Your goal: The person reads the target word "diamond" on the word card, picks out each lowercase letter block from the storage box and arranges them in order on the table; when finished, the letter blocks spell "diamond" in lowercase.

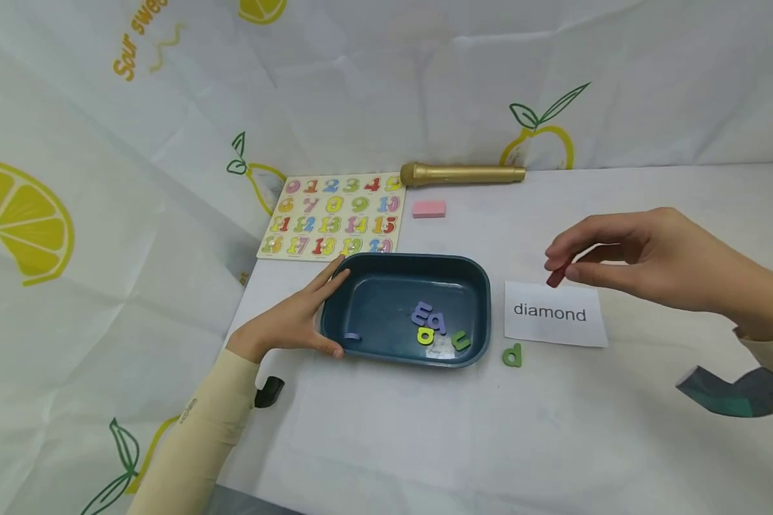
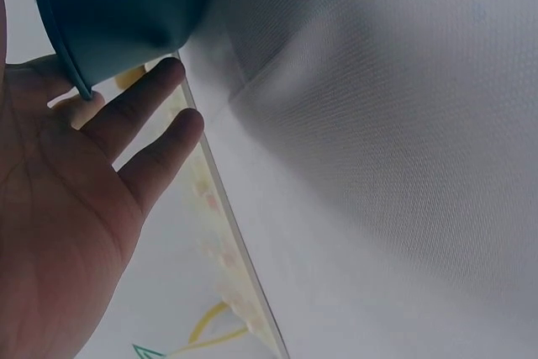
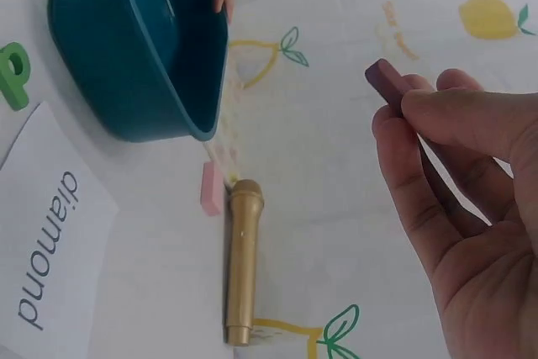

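My right hand (image 1: 657, 261) pinches a small dark red piece (image 1: 557, 276) between thumb and fingertips, above the top left of a white card (image 1: 554, 332) printed "diamond". Seen edge-on in the right wrist view, the piece (image 3: 388, 83) does not show its full shape. With fingers spread and fairly straight, my left hand (image 1: 296, 318) touches the left end of a dark teal tray (image 1: 406, 361). Inside it lie several letter pieces, among them a purple m (image 1: 421, 313), a yellow letter (image 1: 426, 336) and a green letter (image 1: 460, 340). A green d (image 1: 512, 355) lies below the card.
Behind the tray is a number puzzle board (image 1: 331, 217). A gold microphone (image 1: 464, 174) lies along the back of the white-covered table (image 1: 425, 436), with a pink block (image 1: 429, 209) in front of it. Lemon-print cloth (image 1: 361, 86) hangs behind and at the left.
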